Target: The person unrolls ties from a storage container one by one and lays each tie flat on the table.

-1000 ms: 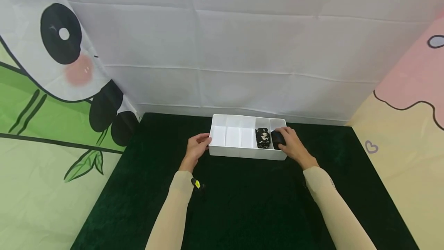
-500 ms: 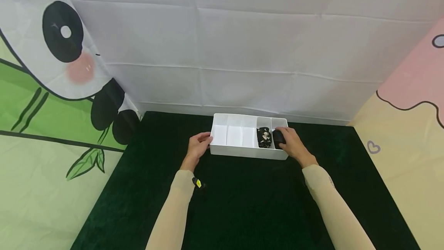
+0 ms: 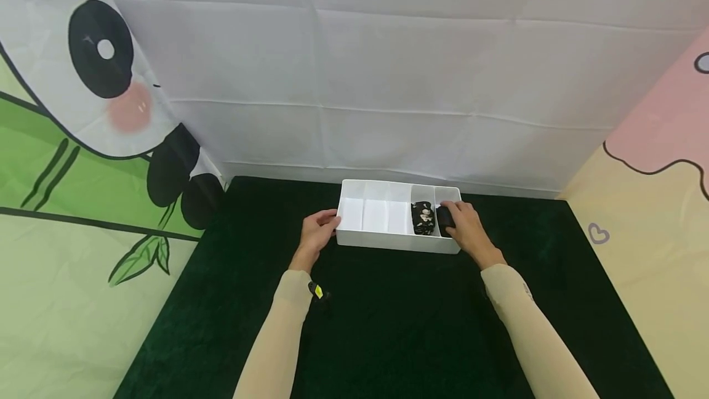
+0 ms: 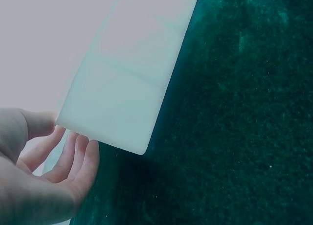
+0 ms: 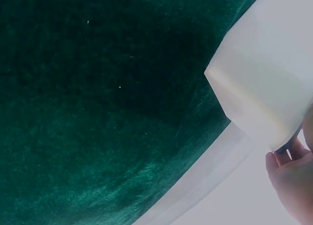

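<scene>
A white divided box [image 3: 399, 241] stands near the back of a dark green cloth-covered table. My left hand [image 3: 316, 236] holds its left end, the thumb at the rim and the other fingers curled against the end wall, as the left wrist view shows. My right hand [image 3: 468, 226] grips a black bundle [image 3: 445, 220] in the rightmost compartment, partly hidden under the fingers. One compartment over lies a rolled black cloth with a pale print [image 3: 423, 218]. In the right wrist view only part of the right hand [image 5: 296, 178] shows, at the box's far rim.
Left of the patterned cloth, the box's wide section [image 3: 373, 214] has low ridges across its floor. A white sheet [image 3: 388, 79] hangs right behind the table. Printed drapes flank it, green with a panda [image 3: 111, 116] on the left, pink and yellow on the right.
</scene>
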Demonstrator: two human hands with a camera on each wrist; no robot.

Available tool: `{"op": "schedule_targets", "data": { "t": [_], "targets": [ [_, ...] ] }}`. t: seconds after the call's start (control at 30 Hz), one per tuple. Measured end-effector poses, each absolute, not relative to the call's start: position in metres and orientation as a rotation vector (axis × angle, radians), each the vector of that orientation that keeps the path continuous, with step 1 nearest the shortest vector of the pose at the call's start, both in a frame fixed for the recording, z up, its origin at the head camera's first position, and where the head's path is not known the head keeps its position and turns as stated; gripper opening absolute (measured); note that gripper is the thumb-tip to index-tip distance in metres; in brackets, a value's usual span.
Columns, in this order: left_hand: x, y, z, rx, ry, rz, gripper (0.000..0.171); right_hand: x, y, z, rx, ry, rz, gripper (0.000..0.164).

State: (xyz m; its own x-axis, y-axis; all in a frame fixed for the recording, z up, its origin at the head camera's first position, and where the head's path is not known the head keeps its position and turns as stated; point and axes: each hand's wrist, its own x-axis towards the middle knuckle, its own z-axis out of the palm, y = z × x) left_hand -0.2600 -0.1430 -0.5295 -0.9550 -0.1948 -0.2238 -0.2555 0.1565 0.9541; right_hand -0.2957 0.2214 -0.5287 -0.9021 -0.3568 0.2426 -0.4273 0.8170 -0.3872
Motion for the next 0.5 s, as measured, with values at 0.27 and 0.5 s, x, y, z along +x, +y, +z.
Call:
{"op": "schedule_targets", "data": {
  "t": [0.27,0.5],
  "targets": [
    [-0.2599,-0.1430,-0.5284,-0.479,2.345,1.961,0.036,-0.2947,0.2219,-0.5293,0.621,-2.813,0.670,0.062],
    [-0.2593,-0.1437,-0.5282,-0.479,2.336,1.973,0.037,-0.2947,0.2230,-0.5319,0.647,-2.747,0.650,0.063]
  ]
}}
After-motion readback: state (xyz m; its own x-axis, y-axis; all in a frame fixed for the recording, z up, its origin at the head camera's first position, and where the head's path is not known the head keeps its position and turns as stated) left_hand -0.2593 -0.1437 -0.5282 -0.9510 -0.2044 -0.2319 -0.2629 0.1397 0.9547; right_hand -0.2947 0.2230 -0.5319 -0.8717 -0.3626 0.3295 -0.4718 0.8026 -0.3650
